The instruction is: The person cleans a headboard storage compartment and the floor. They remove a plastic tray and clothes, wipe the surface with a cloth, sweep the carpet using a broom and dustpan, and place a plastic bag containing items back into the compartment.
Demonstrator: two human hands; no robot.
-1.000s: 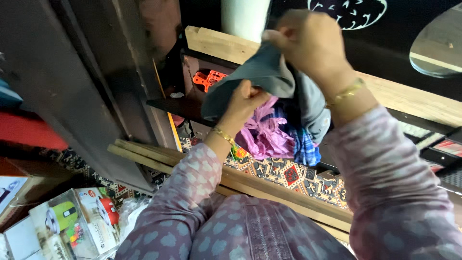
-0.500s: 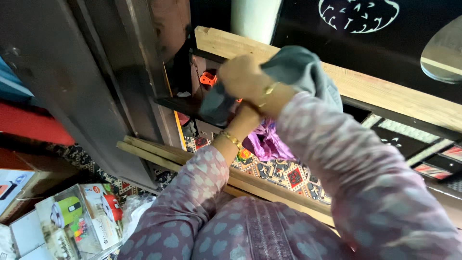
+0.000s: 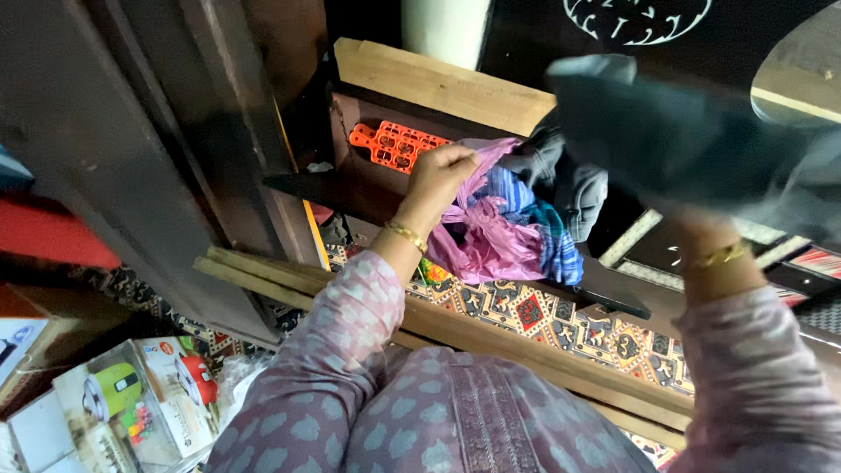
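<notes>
Grey cloth (image 3: pixel 666 131), half a second ago bunched over the shelf, now lifted clear to the right, hiding the right hand; its grip cannot be told. Left hand (image 3: pixel 442 171) closed on the pink cloth (image 3: pixel 486 245), uncovering an orange plastic tray (image 3: pixel 394 144)

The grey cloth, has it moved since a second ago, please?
Yes. The grey cloth has swung right, away from the orange tray, lifted by the right hand, which it hides.

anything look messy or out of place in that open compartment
Yes: the clothes lie crumpled in a loose heap, pink and blue pieces spilling over the compartment's front edge. The left hand rests on them; a grey garment hangs above.
</notes>
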